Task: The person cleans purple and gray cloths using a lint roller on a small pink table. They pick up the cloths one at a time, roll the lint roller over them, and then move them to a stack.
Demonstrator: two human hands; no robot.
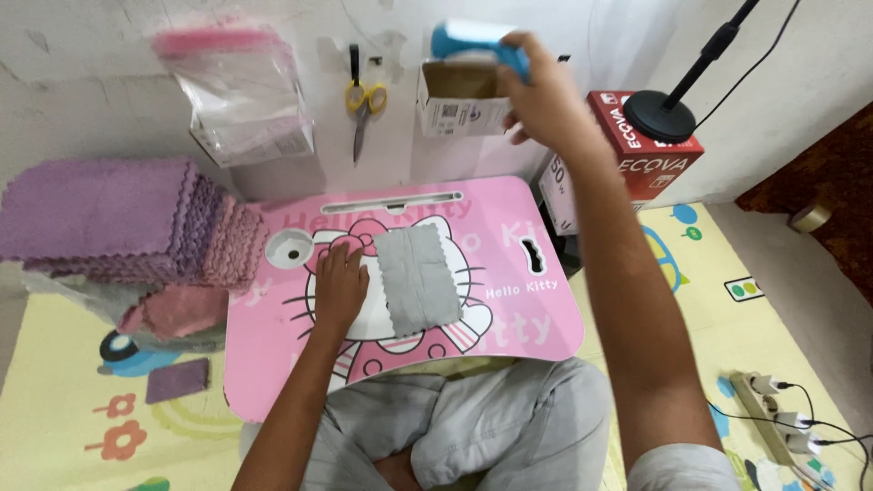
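A grey cloth, folded into a rectangle, lies in the middle of a pink lap table with a cartoon cat print. My left hand rests flat on the table, fingers touching the cloth's left edge. My right hand is raised toward the wall and grips a blue handled tool, blurred by motion, just above an open cardboard box fixed to the wall.
A tall stack of purple and pink cloths sits left of the table. Scissors and a clear zip bag hang on the wall. A red carton, a black stand base and a power strip lie right.
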